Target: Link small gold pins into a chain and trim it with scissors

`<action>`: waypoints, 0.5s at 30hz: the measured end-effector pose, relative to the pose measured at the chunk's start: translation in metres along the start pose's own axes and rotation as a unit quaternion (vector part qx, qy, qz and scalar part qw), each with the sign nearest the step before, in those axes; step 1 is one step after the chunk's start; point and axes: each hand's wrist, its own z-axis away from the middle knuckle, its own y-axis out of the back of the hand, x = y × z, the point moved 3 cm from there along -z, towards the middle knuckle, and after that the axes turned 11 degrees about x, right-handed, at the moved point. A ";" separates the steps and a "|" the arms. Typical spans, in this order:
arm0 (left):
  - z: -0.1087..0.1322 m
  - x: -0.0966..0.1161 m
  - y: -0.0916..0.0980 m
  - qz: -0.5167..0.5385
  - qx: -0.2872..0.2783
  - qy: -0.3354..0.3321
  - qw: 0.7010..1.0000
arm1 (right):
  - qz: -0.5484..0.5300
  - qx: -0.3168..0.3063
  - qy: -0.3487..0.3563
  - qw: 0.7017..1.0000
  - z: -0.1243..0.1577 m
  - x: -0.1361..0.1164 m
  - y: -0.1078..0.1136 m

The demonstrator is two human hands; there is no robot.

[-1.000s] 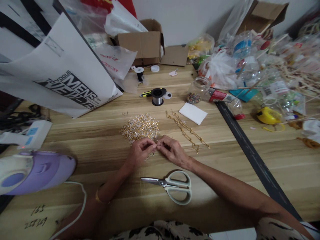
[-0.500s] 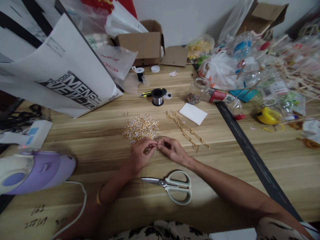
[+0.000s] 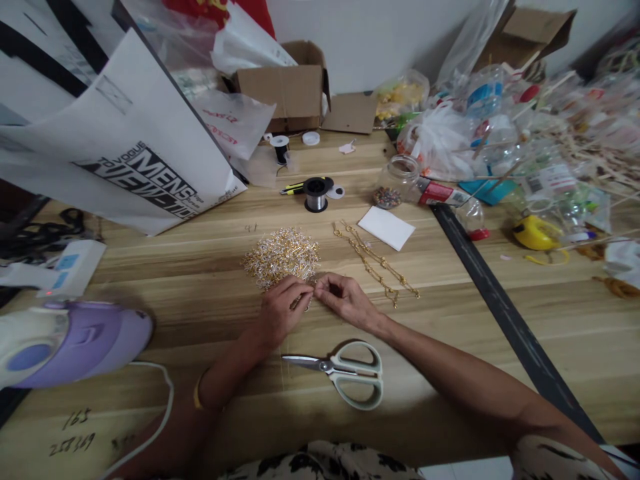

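Note:
My left hand [image 3: 284, 307] and my right hand [image 3: 345, 300] meet fingertip to fingertip just in front of a heap of small gold and silver beads or links [image 3: 283, 257]. Both hands are closed in a pinch. What they pinch is tiny and mostly hidden; a small bit of it shows below the left fingertips. To the right of my right hand lie gold bead chains [image 3: 373, 263]. Scissors [image 3: 335, 370] with pale handles rest on the table below my hands, blades pointing left.
Behind the heap stand a wire spool [image 3: 315, 195], a jar of beads [image 3: 395, 181] and folded white paper [image 3: 387, 227]. A big paper bag [image 3: 120, 140] and a purple-white appliance [image 3: 85, 343] are at left. Plastic bottles and bags [image 3: 500, 127] crowd the right back.
The fingers of my left hand have curled slightly closer together. My right hand and the things on the table look the same.

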 end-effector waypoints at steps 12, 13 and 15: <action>-0.001 -0.011 -0.002 0.041 -0.110 0.182 0.976 | 0.089 0.023 0.135 0.987 0.002 -0.005 0.003; -0.001 -0.013 -0.002 0.050 -0.114 0.195 0.973 | 0.090 0.019 0.139 0.986 0.002 -0.006 0.003; -0.001 -0.015 -0.002 0.070 -0.122 0.219 0.965 | 0.089 0.014 0.135 0.987 0.002 -0.006 0.003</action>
